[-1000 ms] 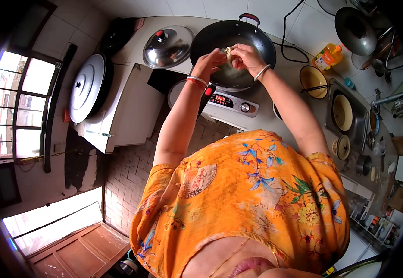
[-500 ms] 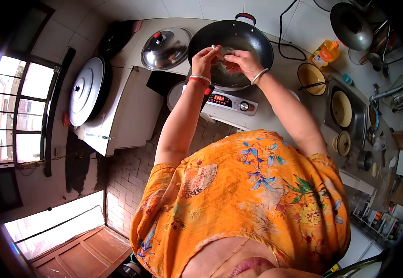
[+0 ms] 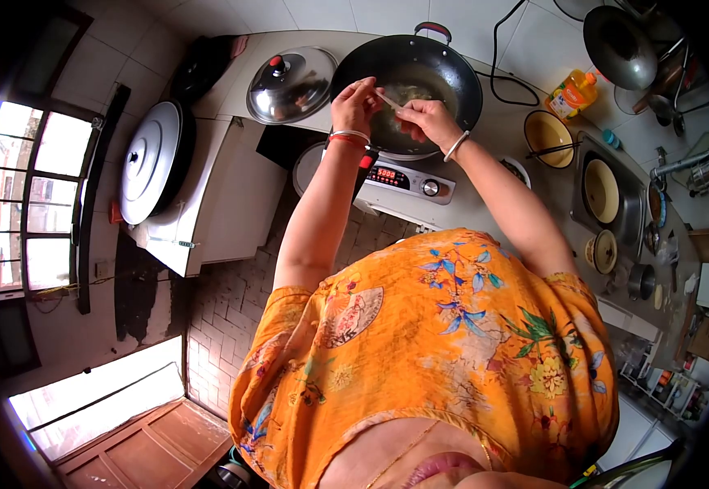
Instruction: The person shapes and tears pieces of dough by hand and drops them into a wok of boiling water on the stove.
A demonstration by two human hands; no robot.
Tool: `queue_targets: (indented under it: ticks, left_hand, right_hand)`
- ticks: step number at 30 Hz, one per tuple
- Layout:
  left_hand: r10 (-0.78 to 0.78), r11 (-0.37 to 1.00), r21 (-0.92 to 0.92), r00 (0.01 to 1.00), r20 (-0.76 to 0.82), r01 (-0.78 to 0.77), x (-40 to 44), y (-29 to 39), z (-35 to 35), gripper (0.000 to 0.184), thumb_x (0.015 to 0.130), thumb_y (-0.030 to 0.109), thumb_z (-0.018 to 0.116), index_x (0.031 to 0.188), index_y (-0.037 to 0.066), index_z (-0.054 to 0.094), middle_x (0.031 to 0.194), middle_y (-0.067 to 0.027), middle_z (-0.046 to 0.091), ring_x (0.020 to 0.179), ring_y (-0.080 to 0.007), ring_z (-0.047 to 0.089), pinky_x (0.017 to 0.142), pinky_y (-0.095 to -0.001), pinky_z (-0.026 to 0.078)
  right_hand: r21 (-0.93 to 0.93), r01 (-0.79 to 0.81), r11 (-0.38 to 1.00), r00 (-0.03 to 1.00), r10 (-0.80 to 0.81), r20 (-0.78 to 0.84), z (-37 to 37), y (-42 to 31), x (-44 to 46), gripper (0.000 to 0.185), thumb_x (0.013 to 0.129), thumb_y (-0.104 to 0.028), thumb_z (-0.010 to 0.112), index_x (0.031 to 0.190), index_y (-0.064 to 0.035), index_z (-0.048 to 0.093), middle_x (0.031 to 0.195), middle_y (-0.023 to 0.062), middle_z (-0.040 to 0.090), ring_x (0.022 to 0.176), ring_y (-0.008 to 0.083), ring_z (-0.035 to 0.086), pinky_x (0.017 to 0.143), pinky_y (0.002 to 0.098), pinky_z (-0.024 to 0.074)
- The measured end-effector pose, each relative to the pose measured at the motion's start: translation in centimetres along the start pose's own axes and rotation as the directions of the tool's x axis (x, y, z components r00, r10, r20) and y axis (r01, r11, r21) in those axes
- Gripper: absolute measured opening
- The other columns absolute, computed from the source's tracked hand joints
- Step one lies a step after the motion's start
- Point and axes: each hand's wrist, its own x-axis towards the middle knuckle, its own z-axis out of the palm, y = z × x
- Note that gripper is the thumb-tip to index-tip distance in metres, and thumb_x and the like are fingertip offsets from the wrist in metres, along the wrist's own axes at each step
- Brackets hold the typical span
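Over the dark wok [image 3: 457, 72], my left hand [image 3: 356, 107] and my right hand [image 3: 429, 122] are close together, each with its fingers pinched. Between them stretches a thin pale strip [image 3: 388, 101], possibly dough; its exact kind is too small to make out. Both hands seem to grip its ends. Cloudy liquid [image 3: 416, 86] with pale bits lies in the wok. Beneath the wok sits an induction cooker [image 3: 410, 184] with a lit red display.
A steel lid [image 3: 292, 88] lies left of the wok. To the right are a yellow detergent bottle [image 3: 571, 94], an enamel bowl [image 3: 546, 130] with chopsticks, and a sink [image 3: 633, 213]. A black cable [image 3: 494, 49] runs behind. A large lidded pan [image 3: 152, 161] stands farther left.
My hands have moved slightly apart, and the pale strip now shows stretched between them. Before, a small pale end stuck out above my left fingers. A small bowl now shows beside my right forearm.
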Motion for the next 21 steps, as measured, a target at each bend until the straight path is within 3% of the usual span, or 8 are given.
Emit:
queue_targets:
  ticks: [10,16,21]
  left_hand:
    - [-0.034,0.998,0.043,0.995,-0.096,0.038,1.6,0.6,-0.7,0.012,0.087,0.010,0.060,0.091,-0.001,0.061,0.079,-0.0109,0.064,0.064,-0.0161,0.062,0.057,-0.0243,0.052]
    - [-0.058,0.998,-0.007,0.997,-0.055,0.058,3.2,-0.5,-2.5,0.018,0.087,0.013,0.060,0.096,-0.002,0.062,0.076,-0.0082,0.063,0.062,-0.0155,0.063,0.056,-0.0246,0.053]
    - [-0.034,0.990,0.134,0.998,-0.048,0.040,3.9,-0.2,-2.9,0.015,0.084,0.005,0.061,0.095,-0.005,0.061,0.080,-0.0092,0.063,0.067,-0.0172,0.063,0.062,-0.0272,0.055]
  right_hand:
    - [-0.023,-0.019,1.000,0.997,0.017,-0.075,-3.6,0.2,0.4,0.024,0.089,-0.026,0.058,0.085,-0.0041,0.066,0.064,0.0016,0.062,0.048,0.0054,0.052,0.042,0.0193,0.0398]
    - [-0.028,0.009,1.000,0.987,-0.014,-0.162,-5.6,0.3,1.2,0.023,0.089,-0.022,0.056,0.088,-0.0009,0.067,0.069,0.0037,0.063,0.051,0.0069,0.054,0.044,0.0203,0.0427]
    - [-0.128,0.032,0.991,0.964,-0.065,-0.259,-7.3,0.8,3.0,0.017,0.083,-0.013,0.059,0.089,0.0007,0.067,0.069,0.0034,0.064,0.054,0.0073,0.056,0.047,0.0208,0.0457]
